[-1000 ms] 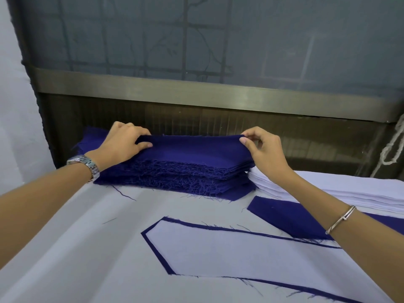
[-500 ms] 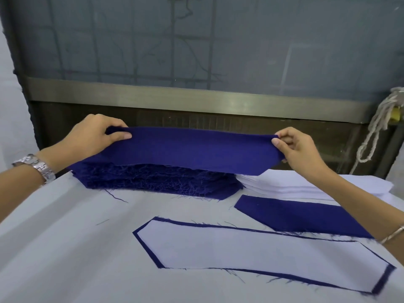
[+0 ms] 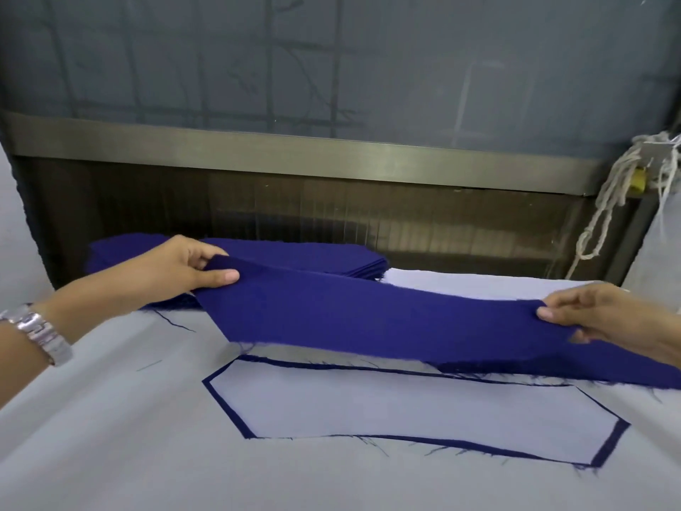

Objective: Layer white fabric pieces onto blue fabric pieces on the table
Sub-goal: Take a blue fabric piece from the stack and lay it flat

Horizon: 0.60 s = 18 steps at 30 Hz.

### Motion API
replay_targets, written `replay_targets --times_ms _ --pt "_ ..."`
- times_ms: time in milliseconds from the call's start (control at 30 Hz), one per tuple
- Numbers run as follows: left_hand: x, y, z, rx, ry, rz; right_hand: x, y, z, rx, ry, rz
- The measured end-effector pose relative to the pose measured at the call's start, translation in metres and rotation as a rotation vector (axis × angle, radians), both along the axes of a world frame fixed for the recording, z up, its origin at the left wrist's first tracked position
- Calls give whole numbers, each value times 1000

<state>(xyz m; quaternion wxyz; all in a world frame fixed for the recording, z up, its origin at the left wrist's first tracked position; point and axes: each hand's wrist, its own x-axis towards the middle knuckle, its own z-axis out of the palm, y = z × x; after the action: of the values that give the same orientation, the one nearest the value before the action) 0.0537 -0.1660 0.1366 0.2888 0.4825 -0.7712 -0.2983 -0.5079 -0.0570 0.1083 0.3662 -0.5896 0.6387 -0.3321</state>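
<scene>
The pale bench (image 3: 110, 455) carries, near its middle, 1 white fabric piece (image 3: 405, 411) lying flat on a blue base piece (image 3: 224, 400) that shows only as a thin border, while a blue stack (image 3: 313, 256) and a white stack (image 3: 460, 285) sit side by side along its far edge. Between the stacks and that pair, 1 long blue fabric piece (image 3: 368, 319) hangs stretched above the bench. The left hand (image 3: 173, 271) pinches its left end between thumb and fingers, the right hand (image 3: 597, 315) pinches its right end, and a metal watch (image 3: 40, 331) circles the left wrist.

No text, label, brand, number or sign can be read anywhere in this view, on fabric or elsewhere.
</scene>
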Motion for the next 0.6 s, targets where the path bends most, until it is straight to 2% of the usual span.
replay_targets --times_ms 100,233,467,600 --pt "-9 7 -15 159 18 41 -36 4 -22 172 -20 58" --pt "-18 22 -37 313 33 -31 -71 7 -48 270 5 133" --pt "-10 29 -63 296 -56 -55 -86 8 -67 301 4 281" --pt "-5 28 -71 276 -83 -31 -85 9 -71 290 27 287"
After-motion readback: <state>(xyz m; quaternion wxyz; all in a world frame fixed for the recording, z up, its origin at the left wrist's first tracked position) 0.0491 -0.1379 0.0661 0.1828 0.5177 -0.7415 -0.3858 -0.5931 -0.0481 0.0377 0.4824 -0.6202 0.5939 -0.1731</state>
